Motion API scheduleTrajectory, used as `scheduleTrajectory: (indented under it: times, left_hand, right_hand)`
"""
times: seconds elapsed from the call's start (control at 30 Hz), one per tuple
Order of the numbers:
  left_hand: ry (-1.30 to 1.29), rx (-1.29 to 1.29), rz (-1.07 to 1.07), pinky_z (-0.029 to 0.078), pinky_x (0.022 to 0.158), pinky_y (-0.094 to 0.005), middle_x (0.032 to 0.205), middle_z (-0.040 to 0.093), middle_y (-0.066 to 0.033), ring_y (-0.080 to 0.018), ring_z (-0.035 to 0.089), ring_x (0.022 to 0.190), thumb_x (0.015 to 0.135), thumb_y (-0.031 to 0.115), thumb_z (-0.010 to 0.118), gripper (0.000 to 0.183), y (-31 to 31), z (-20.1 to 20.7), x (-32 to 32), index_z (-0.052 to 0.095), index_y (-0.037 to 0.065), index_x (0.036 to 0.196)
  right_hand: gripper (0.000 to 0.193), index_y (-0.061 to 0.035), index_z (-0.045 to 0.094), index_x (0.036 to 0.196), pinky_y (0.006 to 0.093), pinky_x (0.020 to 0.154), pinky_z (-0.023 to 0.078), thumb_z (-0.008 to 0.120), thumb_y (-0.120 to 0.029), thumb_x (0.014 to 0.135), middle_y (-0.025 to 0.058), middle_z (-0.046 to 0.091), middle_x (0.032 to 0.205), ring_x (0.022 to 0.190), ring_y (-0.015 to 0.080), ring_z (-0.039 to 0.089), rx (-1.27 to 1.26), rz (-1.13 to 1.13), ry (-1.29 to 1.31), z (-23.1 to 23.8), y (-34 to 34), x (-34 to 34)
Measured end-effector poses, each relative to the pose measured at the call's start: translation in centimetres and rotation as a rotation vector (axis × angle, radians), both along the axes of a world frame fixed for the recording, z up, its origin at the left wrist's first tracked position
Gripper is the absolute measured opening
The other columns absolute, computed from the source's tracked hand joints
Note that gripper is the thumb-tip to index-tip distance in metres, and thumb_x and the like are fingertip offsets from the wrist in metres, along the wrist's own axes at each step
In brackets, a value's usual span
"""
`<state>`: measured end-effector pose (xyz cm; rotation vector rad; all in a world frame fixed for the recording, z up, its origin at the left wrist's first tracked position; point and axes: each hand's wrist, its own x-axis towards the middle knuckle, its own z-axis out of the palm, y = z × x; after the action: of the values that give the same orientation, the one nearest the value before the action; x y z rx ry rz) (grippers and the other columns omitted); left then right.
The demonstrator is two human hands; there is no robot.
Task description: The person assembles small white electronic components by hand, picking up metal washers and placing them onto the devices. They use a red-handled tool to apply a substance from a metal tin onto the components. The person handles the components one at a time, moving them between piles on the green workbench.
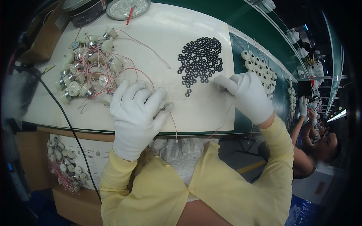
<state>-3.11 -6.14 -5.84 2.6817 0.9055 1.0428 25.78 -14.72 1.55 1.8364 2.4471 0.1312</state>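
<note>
Both my hands wear white gloves. My left hand [137, 113] is over the table's near part, right beside a heap of small white-and-metal motors [90, 67] with red and white wires. Its thumb and forefinger close on a small wired motor [164, 108], mostly covered by the glove; a thin wire runs down from there past the table edge. My right hand [247, 94] is at the lower right of a spread of small black rings [201, 58]. Its fingers are curled together, and whatever they pinch is hidden. A thin reddish wire [217, 132] trails below that hand.
White parts with black rings [260, 69] stand in rows on the green surface at right. A round metal lid [128, 7] and a dark tub [85, 13] are at the back left. An open carton with more motors [66, 162] sits below left; a black cable [60, 101] crosses there. Other people work at far right.
</note>
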Motion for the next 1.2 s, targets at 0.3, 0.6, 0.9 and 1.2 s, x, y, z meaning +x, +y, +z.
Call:
scheduleTrajectory:
  times: [0.3, 0.6, 0.9, 1.2]
  left_hand:
    - [-0.001, 0.045, 0.009, 0.046, 0.103, -0.0531, 0.094, 0.065, -0.0063, -0.0314, 0.064, 0.102, 0.078, 0.024, 0.083, 0.035, 0.0, -0.5, 0.0, 0.071, 0.014, 0.109]
    - [0.060, 0.093, -0.010, 0.044, 0.105, -0.0540, 0.094, 0.065, -0.0051, -0.0315, 0.064, 0.106, 0.080, 0.022, 0.082, 0.033, -0.3, -0.2, 0.5, 0.070, 0.014, 0.110]
    - [0.101, 0.094, -0.019, 0.044, 0.109, -0.0541, 0.097, 0.066, -0.0077, -0.0328, 0.063, 0.108, 0.081, 0.018, 0.080, 0.031, -0.6, -0.1, 0.2, 0.072, 0.012, 0.111]
    - [0.109, 0.153, -0.020, 0.048, 0.103, -0.0562, 0.098, 0.067, -0.0060, -0.0325, 0.064, 0.101, 0.078, 0.018, 0.082, 0.034, -0.3, -0.4, 0.5, 0.069, 0.014, 0.109]
  right_hand:
    - [0.023, -0.0126, 0.072, 0.101, 0.0396, 0.064, 0.046, 0.076, -0.025, 0.083, 0.0041, 0.067, 0.090, 0.074, 0.0259, 0.065, -0.143, -0.025, 0.045, 2.5, -7.3, -0.8]
    - [0.040, -0.0149, 0.070, 0.115, 0.0414, 0.065, 0.053, 0.079, -0.034, 0.081, 0.0087, 0.069, 0.087, 0.071, 0.0311, 0.068, -0.027, -0.342, 0.110, -0.7, -4.7, -1.5]
    - [0.016, -0.0130, 0.075, 0.098, 0.0417, 0.071, 0.055, 0.074, -0.015, 0.082, 0.0097, 0.069, 0.089, 0.079, 0.0323, 0.068, 0.178, -0.471, 0.295, 4.1, -11.4, 7.3]
    - [0.037, -0.0057, 0.073, 0.115, 0.0344, 0.083, 0.055, 0.070, 0.005, 0.080, 0.0115, 0.069, 0.088, 0.086, 0.0249, 0.068, 0.206, -0.886, 0.260, 2.4, -10.8, 24.8]
